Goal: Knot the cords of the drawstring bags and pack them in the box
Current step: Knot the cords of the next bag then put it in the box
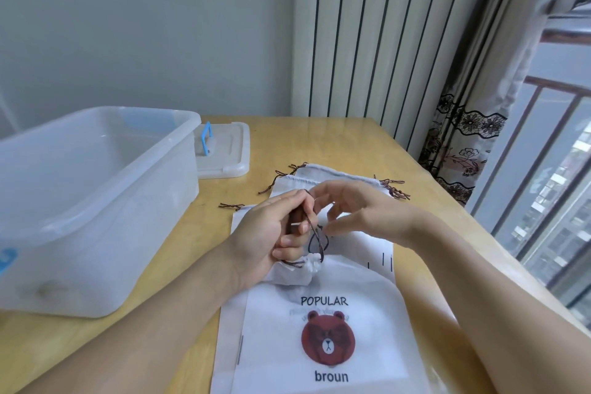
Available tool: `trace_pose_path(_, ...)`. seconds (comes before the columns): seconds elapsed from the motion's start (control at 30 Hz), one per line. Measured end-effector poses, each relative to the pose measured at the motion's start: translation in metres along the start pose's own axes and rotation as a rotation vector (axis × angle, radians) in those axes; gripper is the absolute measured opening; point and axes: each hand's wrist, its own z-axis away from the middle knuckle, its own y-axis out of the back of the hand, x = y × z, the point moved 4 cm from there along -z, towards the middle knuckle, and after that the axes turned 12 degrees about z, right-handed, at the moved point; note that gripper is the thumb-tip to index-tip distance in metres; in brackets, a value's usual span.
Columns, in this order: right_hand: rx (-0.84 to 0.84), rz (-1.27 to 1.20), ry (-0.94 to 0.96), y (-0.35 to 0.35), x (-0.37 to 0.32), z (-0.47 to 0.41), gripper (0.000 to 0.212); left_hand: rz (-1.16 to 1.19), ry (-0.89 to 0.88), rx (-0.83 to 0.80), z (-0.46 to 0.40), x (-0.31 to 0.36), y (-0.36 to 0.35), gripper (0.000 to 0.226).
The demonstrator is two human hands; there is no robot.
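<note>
From the head camera I am looking down on a wooden table (335,137), and I am taking the clear plastic box (89,201) as my landmark. The box is sitting open at the table's left side, its near wall running almost to the near table edge. Its lid (227,150), with a blue handle, is lying just behind the box's right corner.

To the right of the box, the front drawstring bag (323,339), printed with a brown bear, is lying flat and reaching off the bottom of the frame. My left hand (271,230) is gripping this bag's gathered neck and pinching the dark cord (315,233), which is looping up from the neck. My right hand (361,211) is hovering just right of it, fingers curled loosely toward the cord; I cannot tell whether they are actually holding it.

Farther from the box, behind my hands, more white bags (339,176) are lying stacked, their cord ends trailing toward the table's right edge. A strip of bare tabletop is showing between the box and the bags.
</note>
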Motion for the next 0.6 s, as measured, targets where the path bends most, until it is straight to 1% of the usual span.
trace_pose_path(0.07, 0.021, 0.048, -0.04, 0.001, 0.002, 0.001, 0.041, -0.006, 0.002, -0.005, 0.0, 0.001, 0.001, 0.029)
trace_pose_path(0.1, 0.003, 0.09, -0.06, 0.001, 0.002, 0.002, 0.041, -0.008, 0.005, -0.011, 0.0, 0.002, 0.002, 0.028)
trace_pose_path(0.2, -0.121, 0.24, -0.127, -0.004, 0.004, 0.005, 0.039, -0.011, 0.013, -0.012, 0.0, 0.001, 0.003, 0.029)
trace_pose_path(0.3, -0.065, 0.328, -0.172, -0.004, 0.006, 0.002, 0.033, -0.031, 0.019, -0.008, 0.0, 0.0, 0.003, 0.031)
trace_pose_path(0.37, -0.027, 0.362, -0.172, -0.006, 0.005, -0.001, 0.037, -0.053, 0.024, -0.001, 0.001, -0.001, 0.002, 0.031)
trace_pose_path(0.53, 0.012, 0.393, -0.113, -0.009, 0.0, -0.003, 0.048, -0.086, 0.049, -0.013, 0.002, -0.002, 0.001, 0.029)
trace_pose_path(0.6, 0.007, 0.435, -0.09, -0.011, 0.002, -0.005, 0.044, -0.077, 0.057, -0.026, 0.002, -0.003, 0.001, 0.029)
